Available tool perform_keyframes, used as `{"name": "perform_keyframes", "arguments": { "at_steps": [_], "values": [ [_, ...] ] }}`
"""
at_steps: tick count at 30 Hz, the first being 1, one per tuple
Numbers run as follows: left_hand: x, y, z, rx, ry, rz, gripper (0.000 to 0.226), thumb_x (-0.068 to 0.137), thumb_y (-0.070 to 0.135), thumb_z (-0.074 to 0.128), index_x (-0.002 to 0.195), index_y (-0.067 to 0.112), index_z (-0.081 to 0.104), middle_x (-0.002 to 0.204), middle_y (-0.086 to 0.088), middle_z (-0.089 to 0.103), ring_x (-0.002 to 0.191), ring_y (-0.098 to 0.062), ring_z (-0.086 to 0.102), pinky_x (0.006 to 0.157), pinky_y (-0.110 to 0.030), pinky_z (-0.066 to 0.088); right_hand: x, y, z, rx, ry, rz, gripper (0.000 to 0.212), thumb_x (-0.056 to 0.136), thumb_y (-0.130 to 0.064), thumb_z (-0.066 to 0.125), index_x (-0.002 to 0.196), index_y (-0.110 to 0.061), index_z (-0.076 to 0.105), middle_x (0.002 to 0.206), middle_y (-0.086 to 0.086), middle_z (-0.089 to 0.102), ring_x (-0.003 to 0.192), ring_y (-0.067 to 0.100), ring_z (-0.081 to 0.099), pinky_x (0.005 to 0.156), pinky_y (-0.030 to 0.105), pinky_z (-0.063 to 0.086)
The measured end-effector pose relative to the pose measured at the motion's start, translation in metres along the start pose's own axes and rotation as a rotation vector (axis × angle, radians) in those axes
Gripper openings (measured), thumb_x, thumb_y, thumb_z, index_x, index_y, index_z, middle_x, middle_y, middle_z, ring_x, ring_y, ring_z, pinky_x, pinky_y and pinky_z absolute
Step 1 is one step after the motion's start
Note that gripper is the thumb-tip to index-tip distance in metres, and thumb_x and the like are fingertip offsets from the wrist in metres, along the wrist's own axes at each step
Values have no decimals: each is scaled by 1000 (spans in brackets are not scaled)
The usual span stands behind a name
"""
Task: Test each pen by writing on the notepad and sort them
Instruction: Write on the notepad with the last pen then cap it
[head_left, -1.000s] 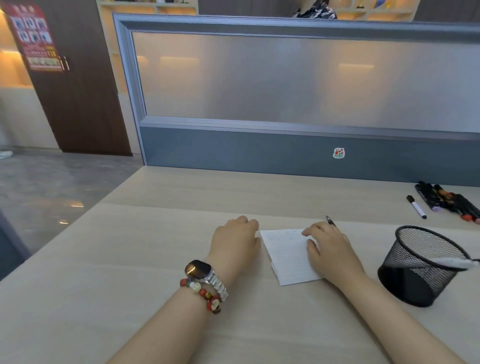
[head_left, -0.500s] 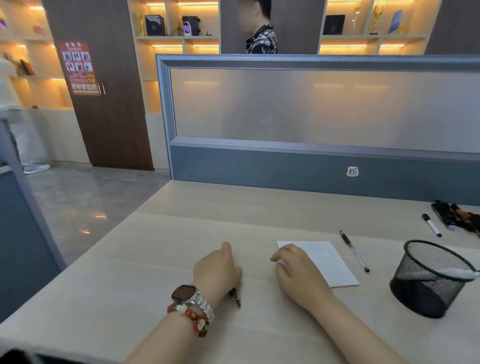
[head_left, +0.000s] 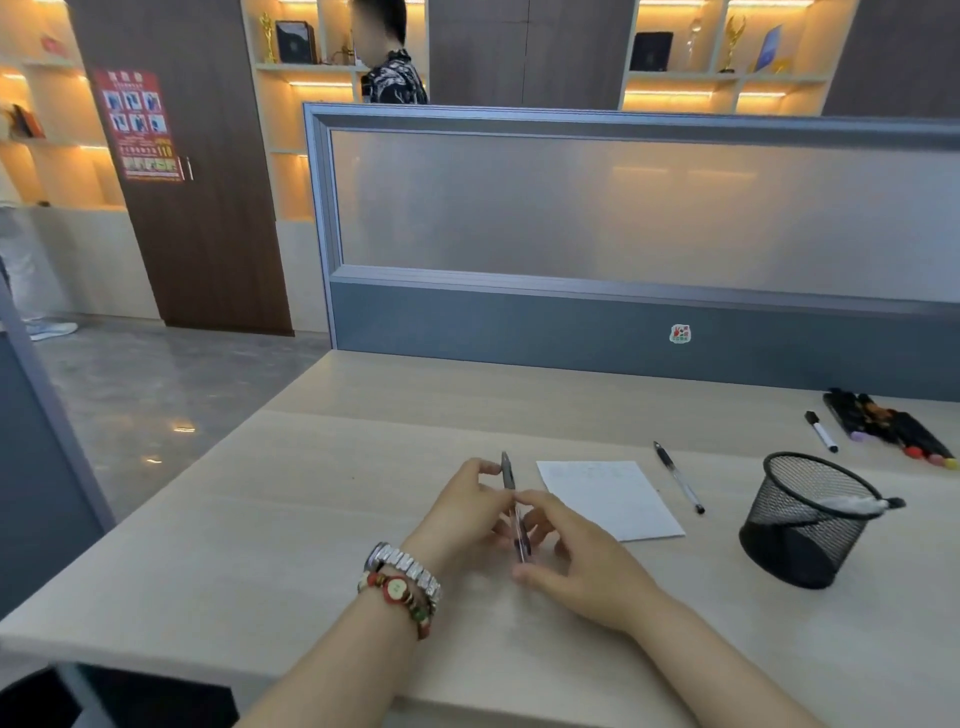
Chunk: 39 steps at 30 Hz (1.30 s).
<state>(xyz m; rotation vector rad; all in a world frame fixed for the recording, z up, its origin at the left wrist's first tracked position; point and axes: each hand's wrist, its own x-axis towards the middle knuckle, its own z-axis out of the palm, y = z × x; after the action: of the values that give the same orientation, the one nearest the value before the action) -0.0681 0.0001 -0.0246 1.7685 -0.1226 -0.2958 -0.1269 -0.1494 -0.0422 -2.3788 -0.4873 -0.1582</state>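
- Where the two hands meet above the bench (head_left: 322, 545), a pen (head_left: 514, 506) is held between them, its dark end pointing away from the person and its clear barrel running back toward the wrists.
- The left hand (head_left: 470, 512) is closed on the pen: thumb and forefinger are pinched on the upper, dark part, and the other fingers are curled beneath.
- The right hand (head_left: 576, 556) is closed more loosely on the same pen; its forefinger tip is laid on the barrel just below the left pinch, and the thumb is stretched out underneath, toward the person.
- Whether the pen's lower end is touching the bench cannot be told, since it is hidden between the fingers.
- A watch (head_left: 402, 564) and a red beaded bracelet (head_left: 400, 597) are worn on the left wrist, just behind the grip.
- Just to the right of the grip, and slightly beyond it, the notepad (head_left: 610, 499) is lying flat; faint writing is seen on its sheet.
- Beyond the notepad's right edge, a second pen (head_left: 678, 478) is lying apart from it.
- Farther right of the grip, a black mesh cup (head_left: 800, 525) is standing upright, with a white-ended object resting across its rim.
- Well beyond the cup, a white marker (head_left: 821, 431) and a bundle of dark markers (head_left: 883, 426) are lying near the partition.
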Motion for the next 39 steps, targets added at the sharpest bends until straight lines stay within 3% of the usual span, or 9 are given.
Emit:
{"name": "perform_keyframes", "arguments": {
  "at_steps": [4,14,18,22,25,28,32,35,39],
  "values": [
    [-5,5,4,-122,-71,-40,39,81,8,55,117,14,41,80,-11,65,45,-13,57,47,-26,49,-6,0,-7,28,-7,2,62,62,-62,64,111,-69,27,105,-31,51,104,-9,47,85,15,41],
    [-2,5,10,-129,-117,23,30,83,9,54,112,14,48,75,-5,61,47,-10,55,46,-24,48,-2,6,-10,-36,111,-55,56,61,-69,60,109,-60,34,91,-28,55,89,-1,53,75,17,42],
    [1,3,13,-32,-89,74,20,83,13,55,102,16,58,67,-1,58,46,-4,53,45,-19,39,2,17,-18,105,195,-54,31,82,-50,48,113,-52,44,87,-19,59,83,8,58,69,24,44],
    [7,-5,19,57,-107,192,17,83,18,59,99,15,61,67,-1,62,49,-6,55,51,-22,43,17,36,-17,-38,248,-1,39,90,-14,49,126,-31,49,88,-22,59,78,3,55,67,19,43],
    [16,-7,22,83,-81,255,18,81,18,61,99,16,60,72,-4,62,57,-11,55,60,-28,45,27,42,-13,-104,282,16,35,88,-12,55,120,-24,57,101,-8,64,86,9,58,73,25,47],
    [26,-6,24,51,-98,294,15,80,18,62,95,20,60,73,-4,63,59,-15,56,63,-35,48,36,48,-13,-97,328,34,30,85,-15,58,112,-26,60,96,-8,64,80,6,57,71,26,47],
    [42,-1,23,56,-161,348,9,87,21,57,91,27,61,71,4,64,60,-9,61,56,-23,50,48,58,-21,-106,373,39,22,82,-10,59,102,-20,61,89,-10,63,77,5,57,67,18,43],
    [55,3,17,250,-63,415,11,89,26,52,93,26,62,79,7,67,75,-11,64,72,-30,52,49,64,-26,22,475,81,16,82,-9,62,97,-14,60,79,-11,60,74,1,59,61,10,41],
    [71,-2,10,697,-11,531,19,88,23,50,103,21,62,104,3,66,99,-16,55,89,-37,46,50,70,-27,365,524,206,5,86,-13,57,83,-16,59,72,7,66,62,16,62,55,24,46]
  ]
}}
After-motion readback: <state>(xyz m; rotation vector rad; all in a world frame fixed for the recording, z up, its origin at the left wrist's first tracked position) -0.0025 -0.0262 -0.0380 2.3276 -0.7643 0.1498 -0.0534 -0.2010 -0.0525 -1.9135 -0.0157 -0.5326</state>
